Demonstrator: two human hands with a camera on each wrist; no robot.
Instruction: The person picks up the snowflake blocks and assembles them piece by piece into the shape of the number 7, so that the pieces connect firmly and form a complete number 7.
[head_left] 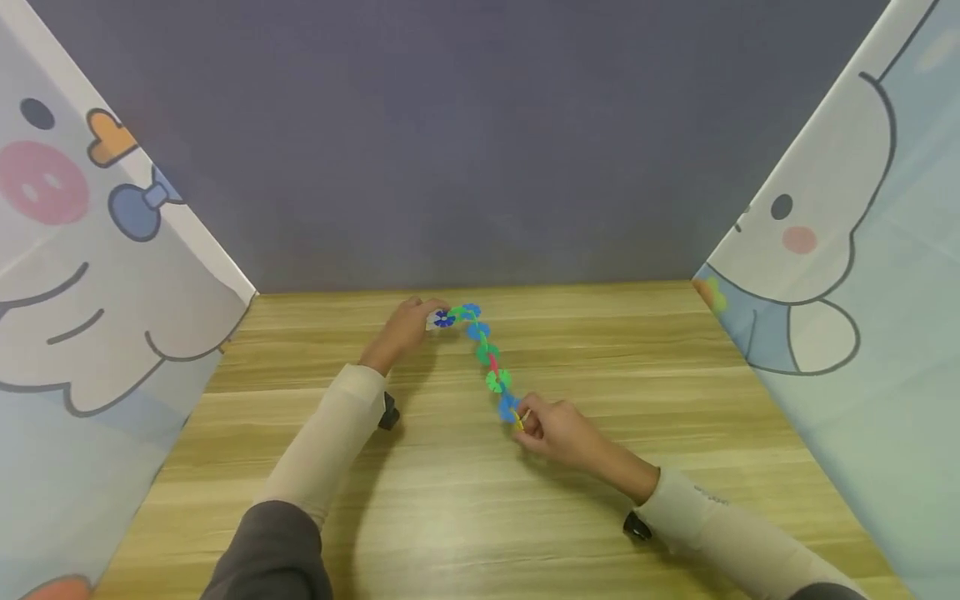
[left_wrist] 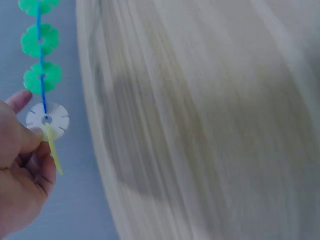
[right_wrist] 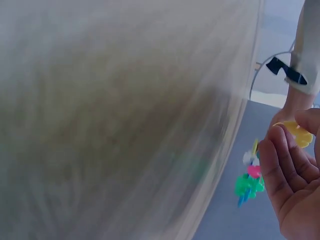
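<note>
A chain of slotted plastic flower discs [head_left: 487, 354], in blue, green, red and other colours, stretches between my two hands and bends at its far end. My left hand [head_left: 408, 323] pinches a white disc [left_wrist: 57, 115] at the far end. Beside the thumb, a yellow disc [left_wrist: 54, 152] is seen edge-on, joined to the white one. Green discs [left_wrist: 42, 77] and blue ones seen edge-on alternate above it. My right hand [head_left: 558, 432] pinches a yellow disc [right_wrist: 301, 136] at the near end, next to a blue disc [head_left: 507, 407]. Fingers partly cover both end discs.
Beneath the hands lies a wood-grain table [head_left: 442, 517]. A dark grey panel [head_left: 480, 150] stands at its back edge. Panels with cartoon animals rise on the left [head_left: 112, 275] and right [head_left: 847, 250]. Each wrist carries a small black device [head_left: 388, 412].
</note>
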